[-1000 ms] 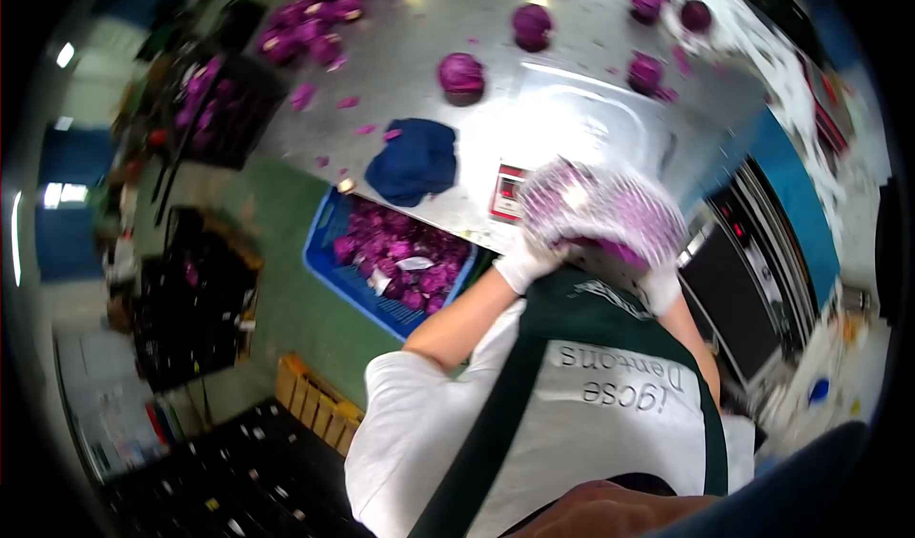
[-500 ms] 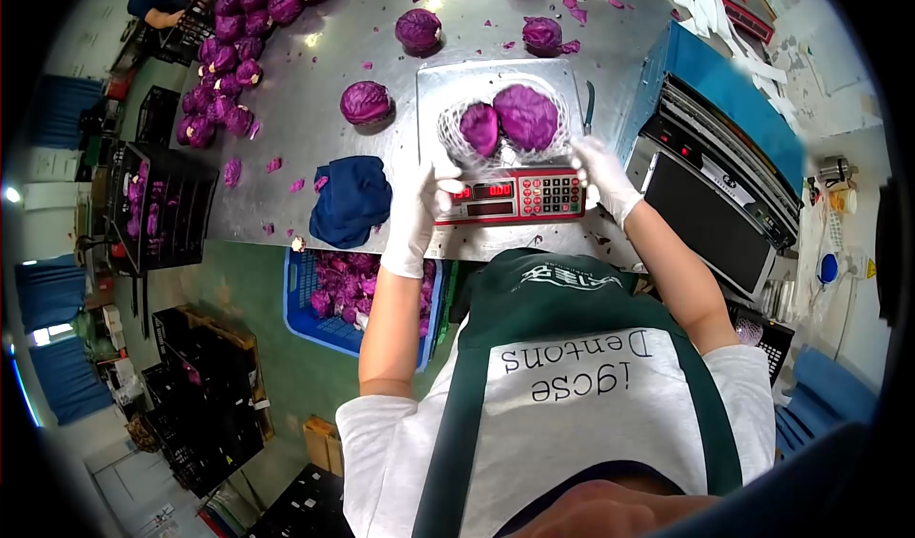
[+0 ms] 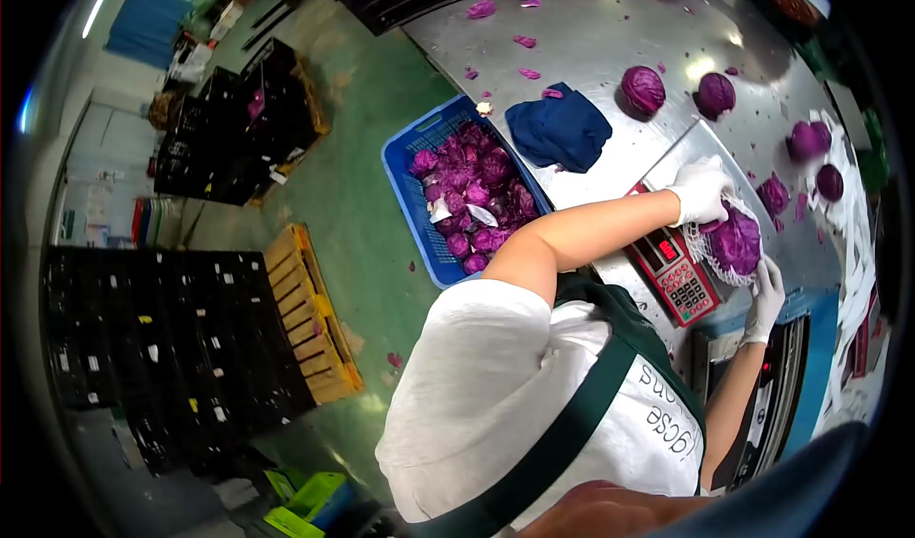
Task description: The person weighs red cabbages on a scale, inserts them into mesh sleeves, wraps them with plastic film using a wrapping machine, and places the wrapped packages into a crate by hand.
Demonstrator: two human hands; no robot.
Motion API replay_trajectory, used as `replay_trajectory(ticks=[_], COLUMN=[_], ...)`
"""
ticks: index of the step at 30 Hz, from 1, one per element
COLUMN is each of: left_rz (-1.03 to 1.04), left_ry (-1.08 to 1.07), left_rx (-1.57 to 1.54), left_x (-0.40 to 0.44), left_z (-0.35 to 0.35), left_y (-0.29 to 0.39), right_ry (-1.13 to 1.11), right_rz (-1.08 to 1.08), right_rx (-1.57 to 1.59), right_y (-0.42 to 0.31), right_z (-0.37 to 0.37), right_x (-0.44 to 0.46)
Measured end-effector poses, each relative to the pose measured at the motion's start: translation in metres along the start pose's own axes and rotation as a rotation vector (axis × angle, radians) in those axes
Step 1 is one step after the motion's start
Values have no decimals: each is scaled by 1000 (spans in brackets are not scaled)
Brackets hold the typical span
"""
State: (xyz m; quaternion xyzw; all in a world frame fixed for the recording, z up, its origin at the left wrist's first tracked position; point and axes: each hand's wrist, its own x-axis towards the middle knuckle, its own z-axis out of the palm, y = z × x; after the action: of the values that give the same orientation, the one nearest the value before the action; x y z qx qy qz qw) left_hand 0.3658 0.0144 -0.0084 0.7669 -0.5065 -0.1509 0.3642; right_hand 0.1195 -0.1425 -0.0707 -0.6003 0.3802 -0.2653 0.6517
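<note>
A large red cabbage (image 3: 736, 243) lies in a white mesh net (image 3: 701, 247) over the pan of a red digital scale (image 3: 679, 285). My left hand (image 3: 702, 193), in a white glove, has its fingers closed at the netting's far-left side and covers part of the contents. At the opposite side, my right hand (image 3: 765, 300), also gloved, holds the edge of the net against the cabbage. The scale's red display is lit. A dark blue cloth (image 3: 559, 128) lies crumpled on the metal table.
A blue crate (image 3: 410, 204) of purple cabbage leaves and pieces stands beside the table (image 3: 610, 28). Loose cabbages (image 3: 643, 92) and leaf scraps lie about the tabletop. A blue-sided machine (image 3: 810, 338) stands close to my right arm. Black crates (image 3: 181, 319) are stacked behind, near a wooden pallet (image 3: 310, 314).
My view has swung left and down, bringing the blue crate and floor into fuller view. My left hand has moved onto the netted cabbage; my right hand stays beside it.
</note>
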Motion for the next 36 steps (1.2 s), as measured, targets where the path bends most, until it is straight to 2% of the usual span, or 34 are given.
replay_trajectory(ticks=[2,3,6,7,8,9,10,13,15,16,18,21,22,24,25,26,27,28,29,30,31,32,34,35,36], left_rz=[-89,-155,-275,-323,-214,106,160,33,-78,-268,-69,91,200,-52,-155,-169,-182,-243,-272,-295,-316,-213,-372,-331,-295], left_ry=[-9,68,-45,-81,-100,-105,-159,-276,-332,-396,-224,38,255,239,168,171,174,200,152,78,3,-2,-33,-93,-159], left_rx=[-99,-198,-522,-682,-818,-469,-519,-494,-964,-1394,-882,-230,-65,-540,-561,-533,-505,-632,-817,-796,-772,-701,-1023,-1055,-1087], left_x=[8,12,21,10,7,12,13,28,33,27,15,-4,-6,-17,-17,-20,-24,-27,-26,-29,-31,-36,-23,-16,-7], left_z=[3,12,17,-3,-3,-9,-12,-4,0,-9,-13,-13,-2,14,32,34,36,33,43,42,41,43,34,33,38], left_y=[-4,-8,-20,-7,-17,-23,-31,-71,-94,-81,-53,-21,-25,-23,-48,-47,-47,-33,-52,-62,-73,-83,-51,-38,-31], right_ry=[-97,-14,-341,-361,-353,-322,-369,-297,-275,-246,-405,-201,-38,201,204,127,42,-45,-134,-250,-211,-163,-71,20,36], right_rz=[-102,260,191,268,328,267,334,369,325,320,229,102,94,-8,-16,106,249,386,374,383,362,339,318,66,117], right_rx=[-203,269,472,544,615,501,668,706,712,693,760,501,309,-61,-77,-25,116,260,262,222,253,286,242,228,342], right_y=[-9,-35,-33,-30,-28,-28,-17,-44,-43,-45,-35,-43,-50,-41,-31,-6,-11,-19,-20,-16,-15,-15,-13,-4,-17], right_z=[0,16,11,5,-1,2,-15,13,18,19,8,14,20,26,24,19,20,27,32,34,45,56,60,65,62], right_x=[-2,-6,-10,-8,-1,-1,5,-10,-17,-20,-20,-23,-27,-19,-10,3,-1,-7,-15,-21,-32,-44,-55,-57,-69])
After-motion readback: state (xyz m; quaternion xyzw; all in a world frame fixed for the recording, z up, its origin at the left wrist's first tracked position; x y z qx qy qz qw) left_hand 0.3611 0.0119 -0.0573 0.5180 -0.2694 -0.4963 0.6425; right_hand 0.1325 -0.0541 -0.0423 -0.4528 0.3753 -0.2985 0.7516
